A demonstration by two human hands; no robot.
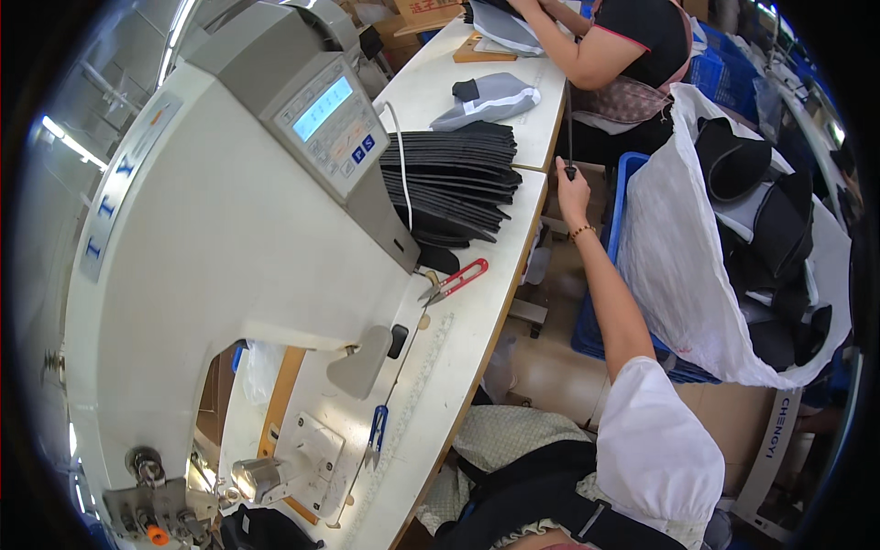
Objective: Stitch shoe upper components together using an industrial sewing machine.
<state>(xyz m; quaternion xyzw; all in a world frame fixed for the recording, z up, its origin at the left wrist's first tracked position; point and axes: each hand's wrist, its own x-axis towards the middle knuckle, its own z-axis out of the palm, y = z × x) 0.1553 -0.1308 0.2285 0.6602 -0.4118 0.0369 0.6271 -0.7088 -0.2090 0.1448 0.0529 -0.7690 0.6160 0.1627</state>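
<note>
My right hand (574, 194), with a beaded bracelet at the wrist, reaches out past the table's right edge. Its fingers are closed on the black end of a thin dark rod (569, 128), whose exact kind I cannot make out. The rod points away from me, toward the co-worker's side. To the left of this hand, a fanned stack of black fabric pieces (458, 174) lies on the white table (477, 312). My left hand is not in view.
A sewing machine (211, 238) fills the left. Red snips (458, 280) and blue snips (377, 431) lie on the table. A grey-and-black fabric piece (490, 99) lies farther off. At right, a white sack (669, 247) holds black pieces. A co-worker's arm (568, 50) is at the far end.
</note>
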